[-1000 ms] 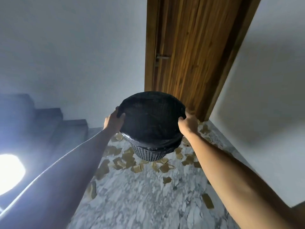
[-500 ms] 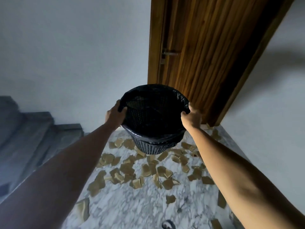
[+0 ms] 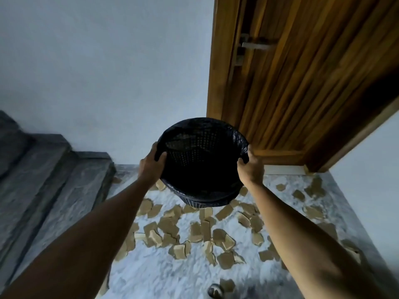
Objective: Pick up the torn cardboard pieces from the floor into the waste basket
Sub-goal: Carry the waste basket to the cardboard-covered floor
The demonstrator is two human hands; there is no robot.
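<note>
both hands, left hand point(image 3: 151, 164) and right hand point(image 3: 250, 169), gripped opposite rims of the waste basket point(image 3: 203, 165), held level right above the cardboard pieces point(image 3: 195, 230) scattered below, probably to set it close.

The basket point(image 3: 203, 162) is hanging above the floor point(image 3: 151, 275), in front of the door point(image 3: 302, 83). The left hand point(image 3: 151, 167) is holding its left rim and the right hand point(image 3: 250, 169) its right rim. The cardboard pieces point(image 3: 194, 231) are lying scattered on the floor below and in front of the basket, spreading out to the right. The steps point(image 3: 54, 184) are rising on the left, against the wall point(image 3: 108, 72), which is standing left of the door.
</note>
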